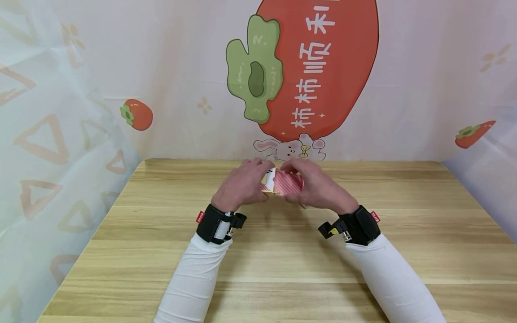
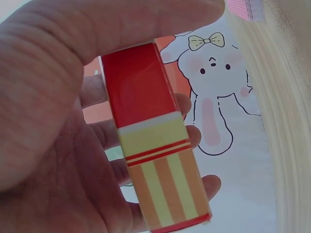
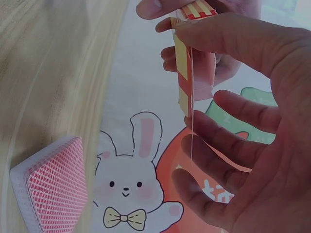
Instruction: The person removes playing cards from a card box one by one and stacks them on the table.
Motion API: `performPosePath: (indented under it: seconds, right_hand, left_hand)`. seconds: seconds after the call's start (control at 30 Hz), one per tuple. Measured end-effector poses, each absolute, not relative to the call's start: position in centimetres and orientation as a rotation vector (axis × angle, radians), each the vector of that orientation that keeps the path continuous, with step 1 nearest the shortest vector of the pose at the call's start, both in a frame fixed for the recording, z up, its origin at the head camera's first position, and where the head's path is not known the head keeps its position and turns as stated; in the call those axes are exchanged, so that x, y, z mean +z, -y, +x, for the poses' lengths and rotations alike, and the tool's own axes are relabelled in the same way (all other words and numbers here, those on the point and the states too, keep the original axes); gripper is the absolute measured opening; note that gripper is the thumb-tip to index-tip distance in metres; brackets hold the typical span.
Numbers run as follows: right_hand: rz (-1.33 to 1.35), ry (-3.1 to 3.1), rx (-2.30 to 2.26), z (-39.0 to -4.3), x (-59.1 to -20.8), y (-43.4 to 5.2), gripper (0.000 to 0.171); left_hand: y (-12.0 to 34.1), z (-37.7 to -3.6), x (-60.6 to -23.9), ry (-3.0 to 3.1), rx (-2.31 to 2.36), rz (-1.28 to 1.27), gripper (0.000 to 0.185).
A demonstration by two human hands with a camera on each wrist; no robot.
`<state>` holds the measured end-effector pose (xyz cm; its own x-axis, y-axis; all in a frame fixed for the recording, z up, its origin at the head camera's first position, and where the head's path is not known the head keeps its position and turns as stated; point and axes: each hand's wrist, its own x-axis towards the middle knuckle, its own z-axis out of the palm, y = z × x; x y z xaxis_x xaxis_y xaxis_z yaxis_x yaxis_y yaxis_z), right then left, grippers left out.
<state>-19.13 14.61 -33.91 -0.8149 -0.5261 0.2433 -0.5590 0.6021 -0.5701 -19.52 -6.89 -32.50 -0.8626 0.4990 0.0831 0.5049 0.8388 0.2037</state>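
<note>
My left hand (image 1: 242,184) is curled round a small cardboard card box (image 2: 153,141), red at one end with a cream band and orange-and-cream stripes at the other; my thumb runs along one side and my fingers (image 2: 194,136) wrap behind it. The left wrist view shows the box upright in my palm. My right hand (image 1: 319,188) meets it over the far middle of the light wooden table (image 1: 282,260), just short of the far edge. Its thumb and fingers pinch a thin playing card (image 3: 191,121), seen edge-on in the right wrist view, right against the striped side of the box. From the head view a red-backed card (image 1: 287,183) shows between both hands, with a white face marked A beside it.

A stack of red-patterned playing cards (image 3: 51,189) lies on the table, apart from my hands. Behind the table hangs a pale backdrop printed with a big red persimmon (image 1: 323,67) and a white bunny with a yellow bow (image 1: 291,150). Black wrist straps (image 1: 214,223) sit over my white sleeves (image 1: 194,278).
</note>
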Motion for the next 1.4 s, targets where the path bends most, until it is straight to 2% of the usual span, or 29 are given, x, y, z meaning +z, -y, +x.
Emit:
performPosePath:
  seconds: [0.3,0.73,1.03,1.4]
  right_hand:
    - [0.955,2.787,0.927,-19.5,-33.4,-16.1,0.060]
    - [0.746,2.893,0.799,-19.7,-32.8,-17.7,0.058]
    - [0.655,2.924,0.560,-20.3,-34.0,-17.4,0.053]
    - [0.537,3.014,0.450,-20.5,-35.5,-16.6,0.055]
  left_hand:
    - [7.7,-19.8,-32.4,3.007,-0.392,-0.768,0.075]
    - [8.5,-20.1,-32.5,3.033,-0.404,-0.703,0.078]
    - [9.0,-20.3,-32.5,3.009,-0.418,-0.673,0.076]
    - [9.1,-20.4,-32.3,3.015,-0.417,-0.650,0.080]
